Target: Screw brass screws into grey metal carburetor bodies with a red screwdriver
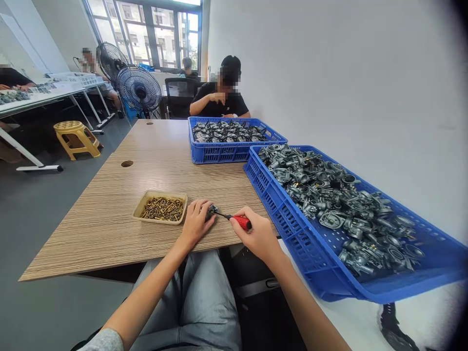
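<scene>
My left hand (pixel 197 222) is closed around a small grey metal carburetor (pixel 211 210), pressing it against the wooden table (pixel 109 209). Fingers hide most of that part. In my right hand (pixel 258 234) is a screwdriver with a red handle (pixel 242 223), its dark shaft pointing left. The shaft's tip meets the carburetor; the exact contact spot is too small to make out. Just left of my left hand sits a cream tray (pixel 137 214) heaped with small brass jets (pixel 163 208).
A blue crate (pixel 288 239) full of loose carburetors (pixel 321 185) stands close on my right. Behind it, another blue crate (pixel 226 155) holds rows of carburetors. A person in black (pixel 204 105) sits across the table. Fans (pixel 140 90) and a yellow stool (pixel 73 131) stand beyond the left edge.
</scene>
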A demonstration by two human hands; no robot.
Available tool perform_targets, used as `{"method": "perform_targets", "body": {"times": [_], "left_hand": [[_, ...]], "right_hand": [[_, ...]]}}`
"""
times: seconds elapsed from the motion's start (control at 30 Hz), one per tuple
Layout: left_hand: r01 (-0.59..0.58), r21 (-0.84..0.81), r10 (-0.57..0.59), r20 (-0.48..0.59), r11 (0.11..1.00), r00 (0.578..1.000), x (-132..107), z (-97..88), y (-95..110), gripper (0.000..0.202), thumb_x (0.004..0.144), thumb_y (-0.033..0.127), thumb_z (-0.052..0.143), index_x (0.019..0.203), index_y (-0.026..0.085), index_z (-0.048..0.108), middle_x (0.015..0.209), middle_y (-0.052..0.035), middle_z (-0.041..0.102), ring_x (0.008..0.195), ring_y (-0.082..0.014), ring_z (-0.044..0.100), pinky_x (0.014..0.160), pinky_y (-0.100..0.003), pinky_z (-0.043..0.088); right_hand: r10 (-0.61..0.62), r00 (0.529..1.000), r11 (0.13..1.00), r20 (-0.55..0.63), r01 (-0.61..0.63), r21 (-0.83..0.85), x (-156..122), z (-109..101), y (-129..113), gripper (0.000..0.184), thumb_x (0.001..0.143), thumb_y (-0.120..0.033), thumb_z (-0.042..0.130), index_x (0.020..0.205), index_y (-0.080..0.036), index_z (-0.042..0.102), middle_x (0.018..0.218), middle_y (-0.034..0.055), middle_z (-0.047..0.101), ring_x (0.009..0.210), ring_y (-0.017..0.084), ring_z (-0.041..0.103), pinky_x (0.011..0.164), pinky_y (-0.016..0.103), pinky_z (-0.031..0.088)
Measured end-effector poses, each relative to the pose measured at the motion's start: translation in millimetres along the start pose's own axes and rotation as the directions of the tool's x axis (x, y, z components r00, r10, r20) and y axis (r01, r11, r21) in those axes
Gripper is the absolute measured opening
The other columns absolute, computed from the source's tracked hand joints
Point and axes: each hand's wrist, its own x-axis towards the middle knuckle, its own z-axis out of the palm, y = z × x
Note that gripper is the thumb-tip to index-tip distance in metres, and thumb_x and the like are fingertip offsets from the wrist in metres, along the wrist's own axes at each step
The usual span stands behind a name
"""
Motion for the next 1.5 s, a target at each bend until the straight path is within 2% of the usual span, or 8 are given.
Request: {"method": "perform_targets", "body": {"times": [0.13, 0.4, 0.6, 0.8, 0.93, 1.07, 1.3, 1.5], "left_hand": [[0.060, -0.121, -0.057, 0.031, 0.991, 0.998, 1, 4.7, -5, 0.063, 0.095, 0.032, 0.064, 0.150, 0.022, 0.035, 0.153, -0.0158, 0.043, 0.145, -0.0305, 0.040, 0.119, -0.050, 0.038], [0.153, -0.229, -0.136, 0.087, 0.961, 0.987, 1, 4.9, -12, 0.037, 0.098, 0.030, 0.058, 0.134, 0.023, 0.055, 0.143, -0.0110, 0.053, 0.134, -0.0256, 0.054, 0.115, -0.043, 0.045], [0.146, -0.187, -0.127, 0.106, 0.972, 0.986, 0, 6.9, -14, 0.051, 0.099, 0.032, 0.055, 0.148, 0.022, 0.045, 0.147, -0.0135, 0.051, 0.137, -0.0282, 0.050, 0.116, -0.045, 0.043], [0.150, -0.165, -0.125, 0.151, 0.975, 0.981, 0, 8.9, -16, 0.050, 0.101, 0.035, 0.052, 0.149, 0.023, 0.046, 0.127, -0.0120, 0.061, 0.121, -0.0276, 0.060, 0.105, -0.043, 0.050], [0.155, -0.169, -0.130, 0.152, 0.973, 0.980, 1, 8.7, -17, 0.051, 0.101, 0.035, 0.053, 0.149, 0.023, 0.047, 0.129, -0.0126, 0.060, 0.122, -0.0279, 0.059, 0.106, -0.043, 0.050], [0.157, -0.181, -0.130, 0.153, 0.971, 0.980, 1, 8.0, -16, 0.051, 0.101, 0.036, 0.052, 0.150, 0.023, 0.046, 0.133, -0.0129, 0.059, 0.125, -0.0277, 0.058, 0.109, -0.043, 0.048], [0.146, -0.168, -0.123, 0.141, 0.975, 0.982, 0, 8.9, -18, 0.050, 0.101, 0.035, 0.052, 0.150, 0.024, 0.046, 0.131, -0.0125, 0.059, 0.123, -0.0277, 0.059, 0.107, -0.044, 0.049], [0.154, -0.179, -0.132, 0.129, 0.972, 0.983, 0, 7.8, -18, 0.049, 0.101, 0.034, 0.052, 0.149, 0.024, 0.047, 0.130, -0.0124, 0.059, 0.122, -0.0273, 0.059, 0.108, -0.044, 0.049]], "right_hand": [[0.039, 0.999, 0.999, -0.006, -0.039, -0.024, 1, -1, 3, 0.015, 0.097, -0.040, 0.059, 0.091, -0.026, 0.058, 0.079, 0.0012, 0.070, 0.068, 0.018, 0.062, 0.067, 0.029, 0.040], [0.185, 0.982, 0.982, -0.025, -0.186, -0.038, 4, -2, 9, 0.033, 0.094, -0.052, 0.060, 0.112, -0.026, 0.054, 0.069, -0.0035, 0.064, 0.062, 0.020, 0.061, 0.064, 0.028, 0.041], [0.231, 0.973, 0.972, -0.026, -0.232, -0.041, 5, -3, 6, 0.026, 0.096, -0.050, 0.057, 0.103, -0.025, 0.052, 0.073, -0.0026, 0.064, 0.065, 0.019, 0.064, 0.064, 0.027, 0.042], [0.171, 0.977, 0.984, 0.129, -0.176, 0.034, 3, -17, 1, 0.027, 0.098, -0.036, 0.052, 0.121, -0.025, 0.043, 0.086, 0.0000, 0.065, 0.070, 0.019, 0.064, 0.067, 0.027, 0.045], [0.173, 0.975, 0.983, 0.141, -0.163, -0.078, 5, -21, -1, 0.015, 0.101, -0.036, 0.047, 0.110, -0.024, 0.046, 0.088, 0.0030, 0.067, 0.076, 0.022, 0.067, 0.068, 0.029, 0.043], [0.265, 0.956, 0.945, 0.124, -0.232, -0.229, 7, -24, -1, 0.019, 0.101, -0.043, 0.047, 0.103, -0.025, 0.047, 0.082, 0.0025, 0.068, 0.074, 0.024, 0.068, 0.064, 0.029, 0.039], [0.142, 0.965, 0.990, 0.219, -0.135, -0.049, 4, -33, 4, 0.017, 0.100, -0.028, 0.047, 0.117, -0.025, 0.043, 0.100, 0.0046, 0.069, 0.087, 0.022, 0.068, 0.074, 0.028, 0.043], [0.293, 0.942, 0.935, 0.163, -0.247, -0.257, 6, -28, 3, 0.020, 0.104, -0.044, 0.043, 0.104, -0.024, 0.046, 0.082, 0.0045, 0.068, 0.078, 0.027, 0.068, 0.066, 0.029, 0.038]]}}
